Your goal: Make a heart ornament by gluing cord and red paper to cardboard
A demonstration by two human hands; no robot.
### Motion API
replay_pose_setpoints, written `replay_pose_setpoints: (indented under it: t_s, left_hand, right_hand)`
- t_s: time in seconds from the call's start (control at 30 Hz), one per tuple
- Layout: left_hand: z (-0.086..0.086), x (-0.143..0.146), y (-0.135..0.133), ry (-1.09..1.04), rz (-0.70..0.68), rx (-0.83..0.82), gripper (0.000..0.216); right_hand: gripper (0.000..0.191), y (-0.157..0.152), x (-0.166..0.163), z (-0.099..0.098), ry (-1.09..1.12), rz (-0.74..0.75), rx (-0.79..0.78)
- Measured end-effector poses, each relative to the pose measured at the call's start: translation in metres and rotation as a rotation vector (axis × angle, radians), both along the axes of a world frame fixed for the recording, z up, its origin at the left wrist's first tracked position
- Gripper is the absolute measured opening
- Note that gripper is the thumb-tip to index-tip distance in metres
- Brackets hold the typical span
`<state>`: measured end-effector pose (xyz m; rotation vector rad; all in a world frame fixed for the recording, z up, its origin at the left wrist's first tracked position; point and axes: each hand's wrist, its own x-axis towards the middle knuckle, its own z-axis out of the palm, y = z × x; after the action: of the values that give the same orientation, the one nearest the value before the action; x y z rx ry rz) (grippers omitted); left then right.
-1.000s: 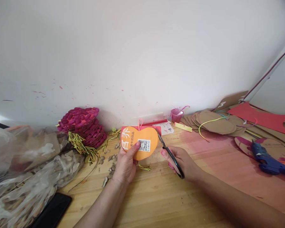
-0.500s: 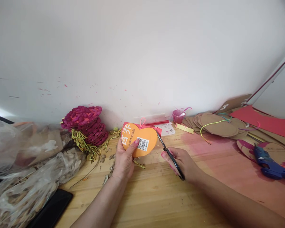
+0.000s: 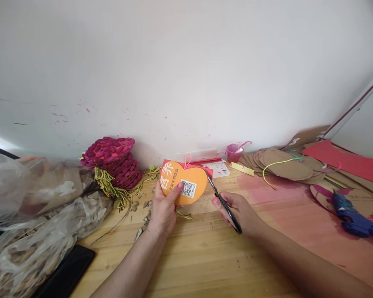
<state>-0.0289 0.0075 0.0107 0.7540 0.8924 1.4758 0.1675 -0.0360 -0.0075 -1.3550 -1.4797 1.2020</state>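
My left hand (image 3: pixel 166 203) pinches an orange heart-like card (image 3: pixel 199 174) with Chinese lettering and a QR code, thumb on its face. A pink cord loop (image 3: pixel 188 160) stands up from the card's top notch. Red paper (image 3: pixel 209 170) shows behind the card's upper edge; whether it is joined to the card I cannot tell. My right hand (image 3: pixel 238 211) grips black-handled scissors (image 3: pixel 225 205), their blades pointing up and left at the card's right edge. The blade tips touch or nearly touch the red paper there.
A stack of magenta, petal-like pieces (image 3: pixel 116 159) with yellow cords stands at left. Plastic bags (image 3: pixel 49 231) and a black phone (image 3: pixel 70 269) lie nearer. To the right are a pink-stained cup (image 3: pixel 234 153), cardboard ovals (image 3: pixel 282 165), red sheet (image 3: pixel 338 157) and a blue glue gun (image 3: pixel 352 215).
The whole view has shifted slightly. Both hands, the card and the scissors keep nearly the same positions, with the blades still at the card's right edge.
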Motion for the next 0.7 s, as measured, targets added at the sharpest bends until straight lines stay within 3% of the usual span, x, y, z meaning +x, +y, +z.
replay_pose_setpoints:
  t_s: [0.17,0.7]
  left_hand:
    - [0.003,-0.005,0.003,0.021,-0.065,-0.003,0.060]
    - [-0.001,-0.011,0.011,0.044,-0.015,0.068,0.064]
  right_hand:
    - [0.046,0.003,0.005,-0.006,0.034,0.005,-0.044]
    - [0.048,-0.001,0.002,0.004,-0.060,0.032,0.000]
